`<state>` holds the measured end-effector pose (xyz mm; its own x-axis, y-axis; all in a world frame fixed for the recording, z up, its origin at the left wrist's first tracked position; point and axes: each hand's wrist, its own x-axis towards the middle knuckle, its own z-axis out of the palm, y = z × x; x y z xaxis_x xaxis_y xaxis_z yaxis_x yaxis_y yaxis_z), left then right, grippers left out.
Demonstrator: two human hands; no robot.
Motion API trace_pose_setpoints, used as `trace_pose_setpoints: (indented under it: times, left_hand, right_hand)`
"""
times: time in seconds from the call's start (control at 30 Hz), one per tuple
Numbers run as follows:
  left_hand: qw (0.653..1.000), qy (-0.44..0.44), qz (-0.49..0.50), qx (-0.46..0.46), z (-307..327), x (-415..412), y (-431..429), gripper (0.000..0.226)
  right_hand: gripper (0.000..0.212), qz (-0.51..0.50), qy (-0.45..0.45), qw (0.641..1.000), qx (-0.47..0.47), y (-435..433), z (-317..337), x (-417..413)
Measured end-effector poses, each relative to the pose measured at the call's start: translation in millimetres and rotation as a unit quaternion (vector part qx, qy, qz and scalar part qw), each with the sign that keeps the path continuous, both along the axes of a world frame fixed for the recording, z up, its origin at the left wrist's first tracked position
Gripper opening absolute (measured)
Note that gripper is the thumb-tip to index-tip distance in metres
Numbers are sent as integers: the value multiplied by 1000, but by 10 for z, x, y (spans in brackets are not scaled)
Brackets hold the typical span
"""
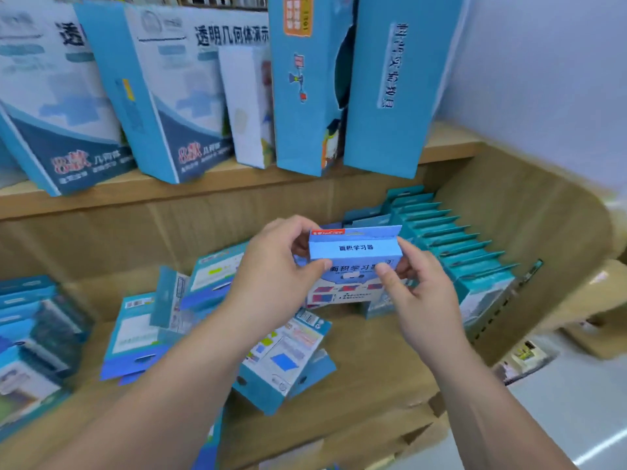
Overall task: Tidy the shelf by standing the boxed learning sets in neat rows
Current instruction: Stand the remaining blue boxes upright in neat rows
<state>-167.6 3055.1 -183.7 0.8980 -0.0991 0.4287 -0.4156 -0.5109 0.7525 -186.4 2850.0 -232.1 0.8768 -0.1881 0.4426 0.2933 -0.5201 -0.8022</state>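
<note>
One box (354, 247) is being held up in both hands above the lower shelf (339, 401), just left of the standing row (451, 239) and clear of it.

Grip: left hand (281, 266) is pinching the left end, thumb in front and fingers curled behind. Right hand (417, 290) is pinching the right end the same way. The box is sitting level with its labelled top edge facing me.

Handling, as I am judging it from here: thin printed card, so light and fairly stiff, though the corners and the hang tab along the top are likely crushing easily. The surface is looking smooth, perhaps a little slippery. I am rating the short ends as the best hold, and the tab as one to avoid.

Counts:
- In hand: one.
- Standing row at right: about a dozen. The far ones are blurring together, so I am not fixing the figure.
- Loose boxes (285, 354) lying flat or tipped mid-shelf: at least four.
- Pile at the left edge (34, 327): several, too blurred for counting.
- Tall boxes (383, 89) on the upper shelf (135, 195): five showing, some leaning.
</note>
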Motion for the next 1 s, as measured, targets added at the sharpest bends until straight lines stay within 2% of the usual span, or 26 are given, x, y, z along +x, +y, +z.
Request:
trace_pose_setpoints:
  times: [0.17, 0.33, 0.4, 0.47, 0.57, 0.83, 1.0]
  left_hand:
    - [997, 36, 42, 53, -142, 112, -252, 27]
    - [989, 89, 72, 98, -255, 191, -213, 28]
    - [977, 55, 110, 175, -301, 178, -170, 31]
    - [953, -20, 148, 263, -336, 166, -147, 38]
    - [931, -67, 166, 319, -353, 191, -205, 39]
    - [959, 22, 164, 231, -309, 331, -229, 42]
    - [975, 83, 159, 135, -323, 319, -228, 34]
  right_hand:
    - [40, 0, 28, 1000, 12, -264, -154, 199]
    - [38, 50, 66, 996, 42, -230, -304, 255]
    - [34, 81, 86, 990, 76, -197, -385, 215]
    - [35, 110, 104, 983, 106, -161, -450, 176]
    - [40, 110, 104, 979, 135, -130, -492, 171]
    - [42, 110, 124, 975, 148, -156, -589, 215]
    - [32, 118, 147, 974, 125, -80, -671, 164]
